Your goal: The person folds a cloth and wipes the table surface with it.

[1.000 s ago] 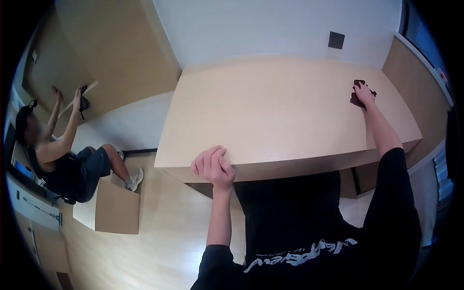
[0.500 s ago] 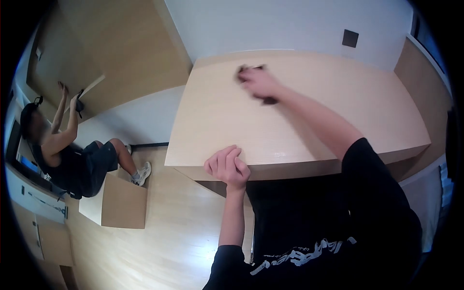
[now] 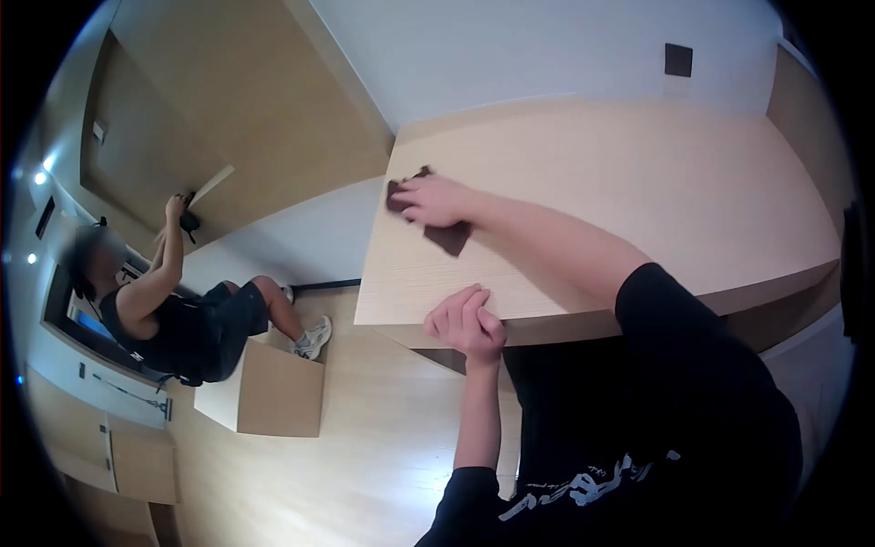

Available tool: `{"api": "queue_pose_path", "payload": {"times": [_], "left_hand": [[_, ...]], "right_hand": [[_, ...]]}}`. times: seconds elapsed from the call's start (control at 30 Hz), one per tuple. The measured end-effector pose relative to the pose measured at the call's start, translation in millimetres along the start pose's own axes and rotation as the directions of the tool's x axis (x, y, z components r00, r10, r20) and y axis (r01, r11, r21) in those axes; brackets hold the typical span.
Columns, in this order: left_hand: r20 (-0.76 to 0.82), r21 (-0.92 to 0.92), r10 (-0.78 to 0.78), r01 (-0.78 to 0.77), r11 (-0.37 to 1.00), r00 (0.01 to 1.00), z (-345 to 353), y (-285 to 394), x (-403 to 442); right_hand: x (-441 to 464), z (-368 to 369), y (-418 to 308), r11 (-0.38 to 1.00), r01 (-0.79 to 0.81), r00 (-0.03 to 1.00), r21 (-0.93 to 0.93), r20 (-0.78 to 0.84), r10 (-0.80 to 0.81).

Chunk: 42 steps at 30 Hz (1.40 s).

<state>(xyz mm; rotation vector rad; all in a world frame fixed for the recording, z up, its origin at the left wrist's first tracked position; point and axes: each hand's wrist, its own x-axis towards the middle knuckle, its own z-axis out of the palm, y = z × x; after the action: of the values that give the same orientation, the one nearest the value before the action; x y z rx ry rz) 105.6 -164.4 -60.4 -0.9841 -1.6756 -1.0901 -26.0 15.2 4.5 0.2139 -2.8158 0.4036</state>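
Note:
My right hand (image 3: 436, 201) presses a dark brown cloth (image 3: 448, 239) flat on the pale wooden desk top (image 3: 602, 201), close to its left edge. Parts of the cloth stick out past my fingertips and below my palm. At the desk's front edge rests my left hand (image 3: 467, 321), its fingers curled in, with nothing visible in them.
On the left a person (image 3: 173, 310) sits on a wooden box (image 3: 278, 392), both arms raised toward a wooden panel (image 3: 264, 118) and a dark object by the hands. A dark square plate (image 3: 678, 60) is on the white wall behind the desk.
My right hand has swept the cloth from the desk's right side across to its left edge. My left hand stays at the front edge. The view has shifted, and the seated person's arms have come closer together.

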Motion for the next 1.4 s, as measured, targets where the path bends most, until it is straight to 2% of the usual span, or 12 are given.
{"api": "queue_pose_path", "payload": {"times": [0.1,0.27,0.37,0.4,0.5,0.73,0.83,1.0,1.1,1.2,1.3,1.4], "left_hand": [[0.011,-0.01,0.005,-0.004,1.0,1.0,-2,-1,0],[0.006,-0.042,0.017,-0.016,0.999,1.0,-3,-1,1],[0.006,-0.054,0.02,-0.02,0.998,1.0,-3,0,2],[0.004,-0.041,0.015,-0.015,0.999,1.0,-3,1,2],[-0.008,-0.03,-0.005,0.004,1.0,1.0,-2,1,2],[-0.028,-0.026,-0.028,0.027,0.999,0.999,2,1,1],[-0.029,-0.01,-0.026,0.026,1.0,0.999,1,3,2],[-0.051,0.004,-0.024,0.025,1.0,0.998,2,3,4],[-0.074,-0.024,-0.022,0.021,1.0,0.997,6,2,2],[-0.062,-0.028,-0.025,0.024,0.999,0.998,3,3,1],[-0.066,-0.024,-0.015,0.013,1.0,0.998,3,3,6],[-0.055,-0.025,-0.01,0.009,1.0,0.998,0,4,5]], "right_hand": [[-14,-31,45,0.982,-0.177,0.98,-0.067,0.08,0.182],[-106,-68,158,0.866,-0.481,0.854,-0.135,-0.297,0.428],[-194,-111,209,0.716,-0.679,0.719,-0.163,-0.347,0.603],[-229,-127,225,0.721,-0.635,0.77,-0.277,-0.308,0.559],[-318,-170,251,0.476,-0.875,0.476,-0.092,-0.342,0.81],[-413,-201,288,0.104,-0.978,0.181,-0.183,-0.48,0.859],[-381,-201,297,0.117,-0.969,0.19,-0.217,-0.354,0.916],[-222,-138,262,0.486,-0.84,0.542,-0.24,-0.32,0.777],[-117,-77,192,0.805,-0.533,0.83,-0.26,-0.346,0.438],[-30,-21,114,0.97,-0.172,0.958,-0.169,-0.257,0.125],[-6,2,-3,0.976,0.196,0.949,-0.095,-0.232,-0.213],[-33,-12,-79,0.93,0.361,0.932,0.067,0.009,-0.362]]}}
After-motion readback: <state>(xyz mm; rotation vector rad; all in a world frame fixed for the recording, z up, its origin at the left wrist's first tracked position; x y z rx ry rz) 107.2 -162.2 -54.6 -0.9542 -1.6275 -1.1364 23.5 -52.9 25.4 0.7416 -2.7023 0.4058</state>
